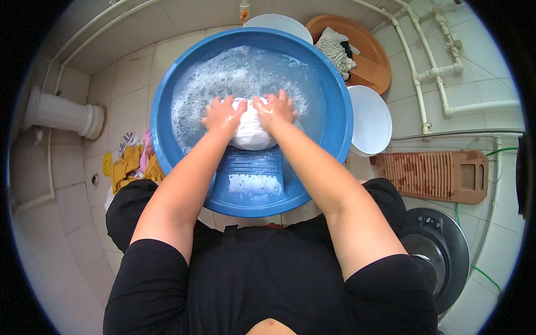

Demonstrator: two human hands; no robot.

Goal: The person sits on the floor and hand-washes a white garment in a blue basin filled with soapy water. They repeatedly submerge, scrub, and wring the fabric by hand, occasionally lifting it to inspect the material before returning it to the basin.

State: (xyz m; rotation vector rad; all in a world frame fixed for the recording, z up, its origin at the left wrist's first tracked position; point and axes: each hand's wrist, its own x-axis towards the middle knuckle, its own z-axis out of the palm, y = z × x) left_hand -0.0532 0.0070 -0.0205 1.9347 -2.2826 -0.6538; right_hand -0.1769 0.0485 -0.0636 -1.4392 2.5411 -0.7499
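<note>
A wet, bunched white cloth (252, 132) bulges at the top of a ridged washboard slope (248, 163) inside a large blue basin (162, 120). My left hand (223, 115) holds the cloth's left side, thumb pressed inward against it and fingers fanned away over the suds. On the other side my right hand (274, 111) has its thumb on the cloth too, its fingers pointing up and outward. A short gap of white fabric shows between the two thumbs. Foamy grey water (212, 75) surrounds both hands, and the cloth's underside is hidden.
Yellow and pink clothes (131, 167) lie left of the basin. Behind it are a white basin (279, 25) and a brown basin (377, 53) with striped cloth. To the right are a white bucket (369, 120), a brown washboard (435, 176), a black round basin (438, 254) and wall pipes (435, 72).
</note>
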